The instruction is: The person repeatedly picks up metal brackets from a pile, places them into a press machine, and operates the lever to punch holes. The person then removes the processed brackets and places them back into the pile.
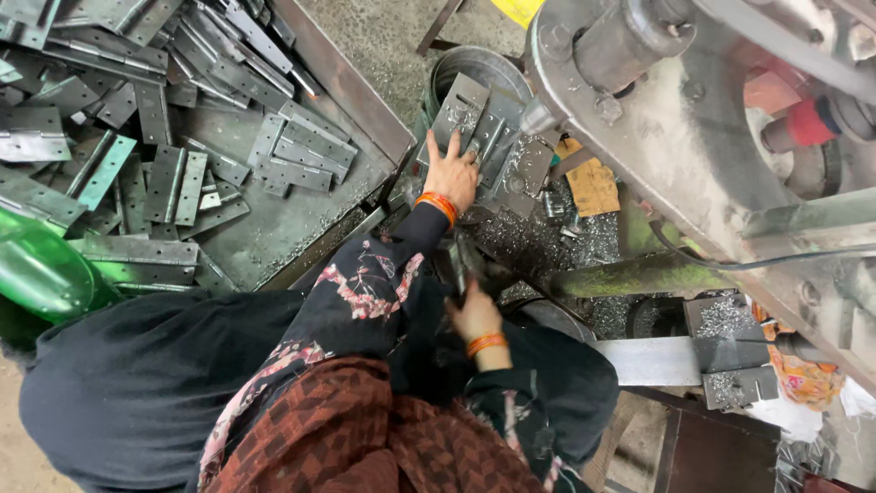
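Observation:
My left hand (452,172) reaches forward, fingers spread and pressed on a grey metal hinge plate (463,111) lying with other plates beside the machine. Orange bangles circle that wrist. My right hand (476,315) sits closer to my body, also with an orange bangle. Its fingers are closed on a dark metal hinge piece (462,263) that sticks up from the grip. A black floral sleeve covers my left arm.
A large metal tray (351,87) at the left holds several loose grey hinges (173,178). A green glassy object (41,269) lies at the far left. The grey machine body (657,137) fills the right. Metal shavings (547,239) cover its base. A round metal bucket (479,62) stands behind.

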